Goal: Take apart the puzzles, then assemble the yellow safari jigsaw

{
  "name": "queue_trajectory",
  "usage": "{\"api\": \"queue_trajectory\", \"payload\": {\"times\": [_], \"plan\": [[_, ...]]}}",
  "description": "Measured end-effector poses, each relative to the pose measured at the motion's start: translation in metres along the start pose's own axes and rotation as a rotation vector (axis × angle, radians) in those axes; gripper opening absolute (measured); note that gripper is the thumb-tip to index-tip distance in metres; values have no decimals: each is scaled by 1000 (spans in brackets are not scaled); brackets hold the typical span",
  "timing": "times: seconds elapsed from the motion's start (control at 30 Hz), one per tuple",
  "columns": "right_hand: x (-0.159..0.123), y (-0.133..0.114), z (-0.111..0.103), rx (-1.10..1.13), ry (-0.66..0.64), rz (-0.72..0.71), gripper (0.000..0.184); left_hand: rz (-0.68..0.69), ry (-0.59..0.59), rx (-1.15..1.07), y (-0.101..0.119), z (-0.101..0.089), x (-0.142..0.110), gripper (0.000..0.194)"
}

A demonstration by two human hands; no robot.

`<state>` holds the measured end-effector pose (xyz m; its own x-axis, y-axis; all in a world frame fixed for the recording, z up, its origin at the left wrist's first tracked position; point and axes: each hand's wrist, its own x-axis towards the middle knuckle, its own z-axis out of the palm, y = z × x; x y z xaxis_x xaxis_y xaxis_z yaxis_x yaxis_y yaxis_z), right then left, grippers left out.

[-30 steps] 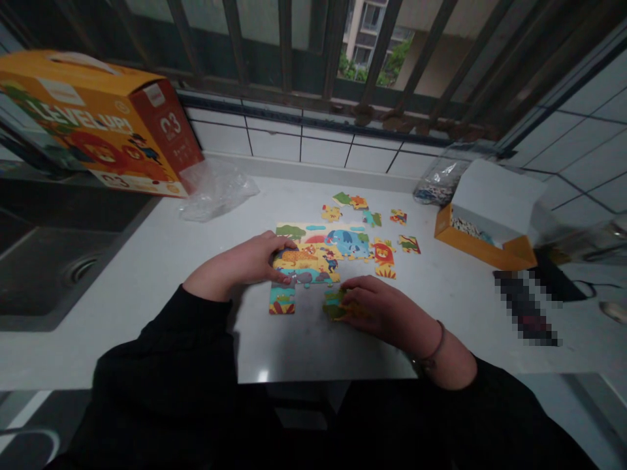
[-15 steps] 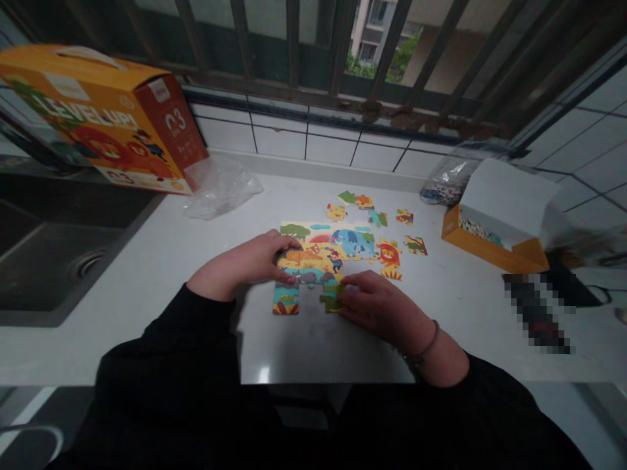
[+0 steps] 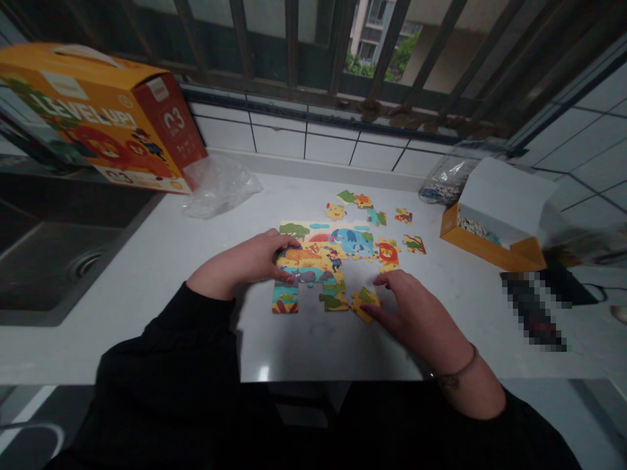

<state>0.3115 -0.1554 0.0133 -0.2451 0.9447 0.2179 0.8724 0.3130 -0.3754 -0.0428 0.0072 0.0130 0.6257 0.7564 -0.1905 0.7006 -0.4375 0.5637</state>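
Observation:
A partly joined animal jigsaw (image 3: 321,254) lies in the middle of the white counter (image 3: 147,274). My left hand (image 3: 249,260) rests on its left edge, fingers curled over the pieces and pressing them down. My right hand (image 3: 411,310) sits just right of the jigsaw's lower edge and pinches a yellow-and-green puzzle piece (image 3: 365,301) between thumb and fingers. That piece lies beside a green piece (image 3: 334,299) at the jigsaw's bottom row. Several loose pieces (image 3: 372,209) are scattered behind the jigsaw.
An orange puzzle box (image 3: 98,124) stands at the back left beside a crumpled clear bag (image 3: 220,186). A small orange tray with a white lid (image 3: 494,222) and a bag of pieces (image 3: 443,179) sit at the right. A dark sink (image 3: 63,254) is at the left.
My right hand let go of the green piece, now sitting at the jigsaw's bottom edge, shifted right and took hold of a yellow-and-green piece. My left hand stayed put.

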Motion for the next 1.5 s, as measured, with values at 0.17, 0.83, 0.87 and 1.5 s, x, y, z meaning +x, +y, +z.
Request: {"api": "queue_trajectory", "payload": {"times": [0.17,0.83,0.87,1.5], "plan": [[-19,-10,12,-7,-60,41,46,4,9,7,-2,0,0,85],[34,11,2,215,-312,-206,44,29,31,17,-8,3,2,87],[35,11,3,205,-325,-214,44,27,27,13,-8,3,2,87],[28,3,7,-46,-267,-368,42,17,30,18,-4,2,1,85]]}}
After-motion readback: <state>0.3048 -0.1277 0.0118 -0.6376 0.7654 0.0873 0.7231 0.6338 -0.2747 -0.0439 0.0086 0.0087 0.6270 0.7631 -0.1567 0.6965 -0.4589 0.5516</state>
